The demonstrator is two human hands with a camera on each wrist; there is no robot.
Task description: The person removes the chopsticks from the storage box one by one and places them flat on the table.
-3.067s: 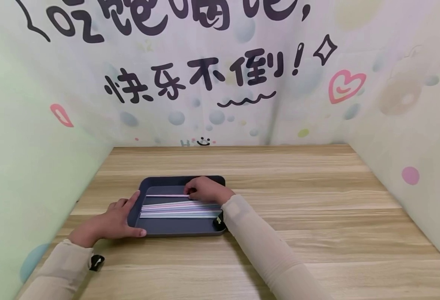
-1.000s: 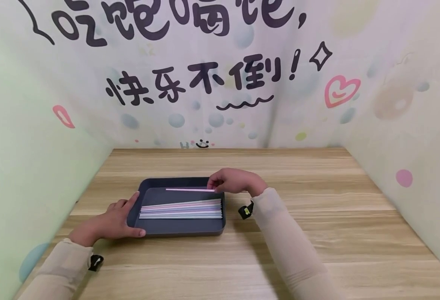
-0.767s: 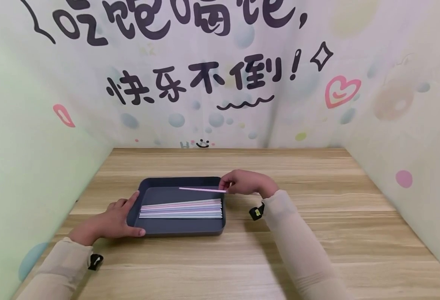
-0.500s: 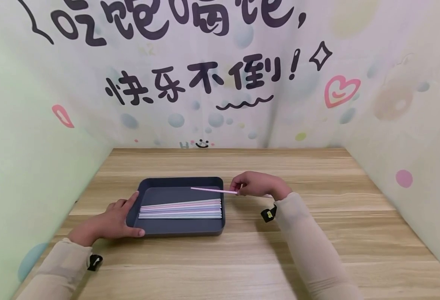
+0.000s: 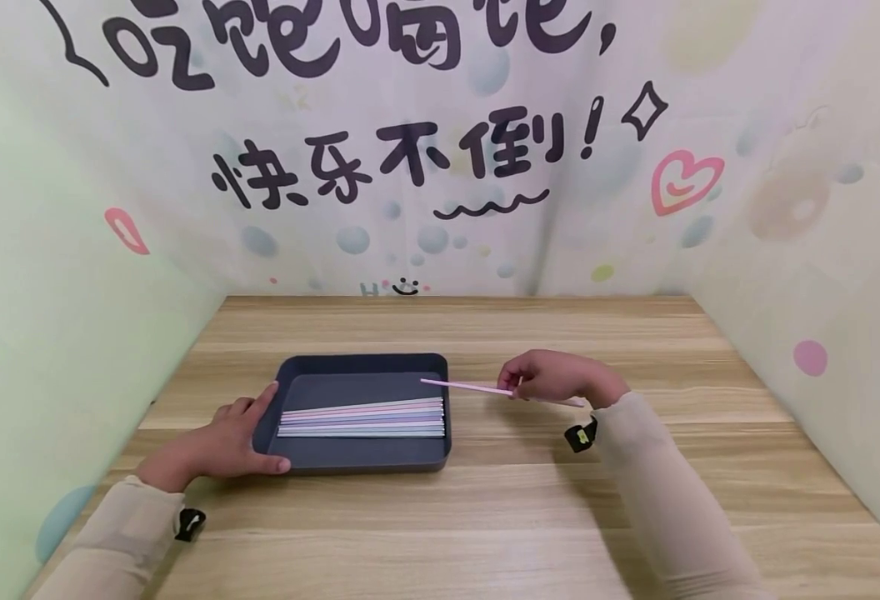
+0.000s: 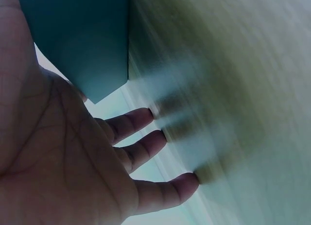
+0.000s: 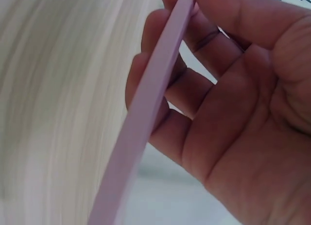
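Head view, clock centred on tray (image 5: 365,457). Clear pass at 12, over counter (image 5: 425,542) up to back wall (image 5: 440,267); also at 6, between the sleeves. Left grip (image 5: 215,446) blocks 9, left sleeve (image 5: 110,533) 8. Inside tray: stick bundle (image 5: 365,419) spans 9 to 3, free strips on its 12 and 6 sides. Pink stick (image 5: 470,386) overhangs rim at 2–3, right grip (image 5: 552,377) blocks 3. Right sleeve (image 5: 672,492) closes 4; room beyond it to right wall (image 5: 837,275).

White backdrop (image 5: 440,150), black “快乐不倒!” (image 5: 413,154), cropped “吃饱喝饱,” (image 5: 425,37) above
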